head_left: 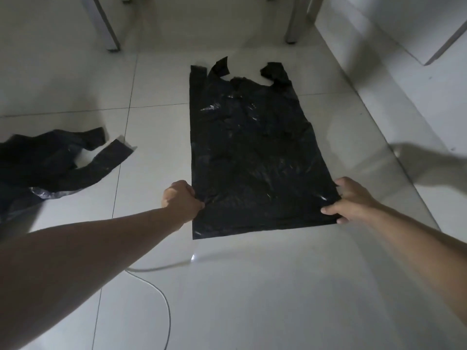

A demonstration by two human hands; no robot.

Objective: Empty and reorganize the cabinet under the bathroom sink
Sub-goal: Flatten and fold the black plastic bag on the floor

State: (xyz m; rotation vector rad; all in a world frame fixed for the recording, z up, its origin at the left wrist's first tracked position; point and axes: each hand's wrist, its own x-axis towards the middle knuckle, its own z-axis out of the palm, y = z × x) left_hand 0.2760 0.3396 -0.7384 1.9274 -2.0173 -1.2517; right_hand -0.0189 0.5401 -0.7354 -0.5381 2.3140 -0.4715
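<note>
Two hands on the flat bag [252,152], spread on the floor [252,286]: left hand [180,200] pinches its near-left corner, right hand [350,200] clamps the near-right. Spare bag [48,162] lies left.

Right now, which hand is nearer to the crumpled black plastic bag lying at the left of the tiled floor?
Left. The left hand grips the flat black bag's near-left corner, just right of the crumpled black plastic bag; the right hand holds the opposite corner, farther away.

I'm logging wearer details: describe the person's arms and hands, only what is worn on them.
Both forearms are bare, with no sleeve showing in the frame. The left hand and right hand wear no gloves, and no watch, bracelet or ring is visible.
</note>
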